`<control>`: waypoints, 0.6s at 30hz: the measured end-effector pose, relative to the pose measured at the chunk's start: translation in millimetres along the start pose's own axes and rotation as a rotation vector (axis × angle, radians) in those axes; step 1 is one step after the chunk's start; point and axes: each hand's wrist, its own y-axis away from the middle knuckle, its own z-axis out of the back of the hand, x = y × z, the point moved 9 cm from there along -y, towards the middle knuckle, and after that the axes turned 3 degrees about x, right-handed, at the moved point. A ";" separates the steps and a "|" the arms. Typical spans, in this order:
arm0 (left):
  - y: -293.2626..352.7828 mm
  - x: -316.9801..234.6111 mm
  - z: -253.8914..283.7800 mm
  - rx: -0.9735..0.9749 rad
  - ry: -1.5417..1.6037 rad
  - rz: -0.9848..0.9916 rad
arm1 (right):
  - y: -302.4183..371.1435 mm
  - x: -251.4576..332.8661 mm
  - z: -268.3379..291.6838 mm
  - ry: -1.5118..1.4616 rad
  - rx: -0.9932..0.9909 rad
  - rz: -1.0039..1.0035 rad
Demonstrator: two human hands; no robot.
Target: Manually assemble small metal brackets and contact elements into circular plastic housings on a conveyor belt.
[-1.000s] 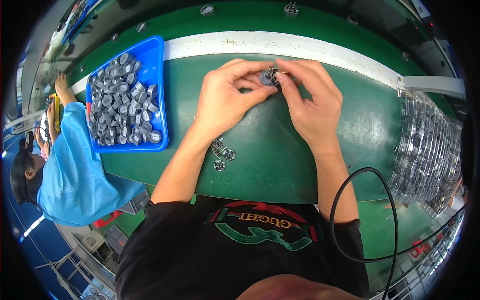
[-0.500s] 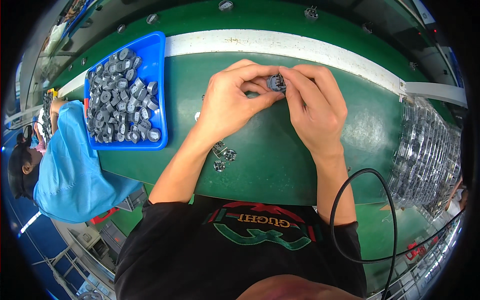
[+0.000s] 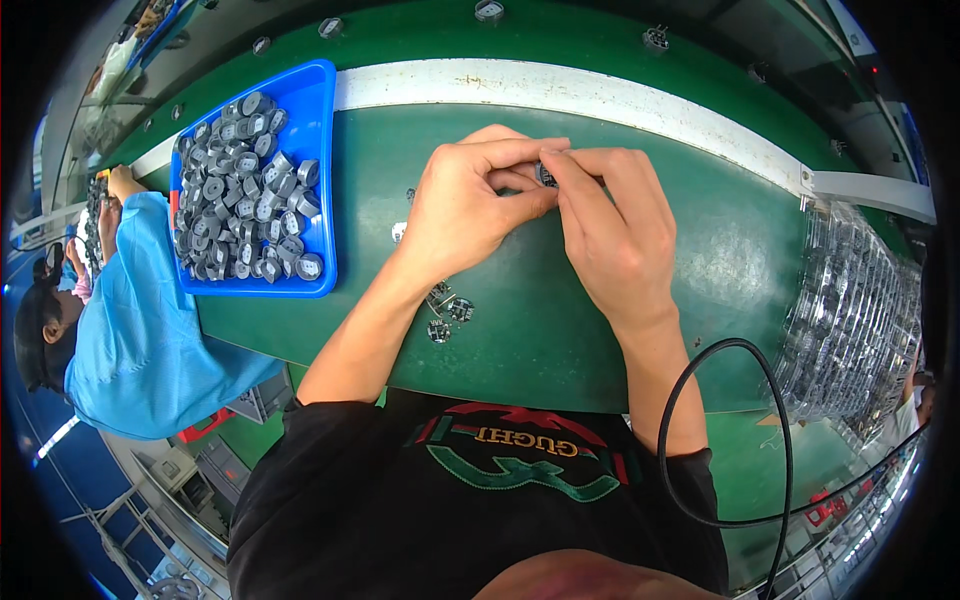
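A small round grey housing (image 3: 546, 175) with dark electronics showing in it is pinched by my left hand (image 3: 465, 205), thumb below and fingers above. My right hand (image 3: 622, 225) closes on the same part from the right, its fingertips covering most of it. Below my left wrist lie several small round circuit boards (image 3: 460, 310) on the green table (image 3: 530, 340). A small white piece (image 3: 399, 232) is partly hidden behind my left hand.
At left a blue tray (image 3: 330, 150) holds many grey round housings (image 3: 240, 200). Beyond a white rail (image 3: 480, 82) runs a green belt (image 3: 400, 30) with spaced parts. Stacked clear plastic trays (image 3: 850, 310) stand at right; a black cable (image 3: 790, 430) loops near my right forearm. A blue-clothed co-worker (image 3: 150, 320) sits left.
My right hand has shifted slightly left and turned, now covering more of the housing. On the belt, the spaced parts have moved to the right. The co-worker's arm has shifted a little.
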 end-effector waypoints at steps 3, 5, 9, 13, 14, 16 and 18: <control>0.6 -3.4 0.2 -0.039 -0.086 -0.017 | 2.4 -2.1 0.9 0.007 -0.042 -0.022; 0.9 -3.4 0.7 -0.046 -0.118 -0.018 | 2.6 -10.3 3.6 -0.095 -0.104 -0.039; -0.9 3.2 1.7 -0.016 -0.059 0.010 | 0.5 -8.0 1.9 -0.100 -0.082 0.004; 0.0 1.9 2.9 -0.010 0.011 0.011 | -2.1 -5.8 3.9 -0.079 -0.064 0.037; -0.2 0.5 3.1 -0.007 -0.012 0.000 | -2.1 -6.2 4.4 -0.078 -0.061 0.044; -0.2 -2.1 3.5 -0.001 -0.055 -0.022 | -3.0 -6.3 5.9 -0.075 -0.048 0.031; 0.0 -1.6 3.5 -0.007 -0.028 -0.025 | -4.2 -5.1 6.1 -0.081 -0.035 0.032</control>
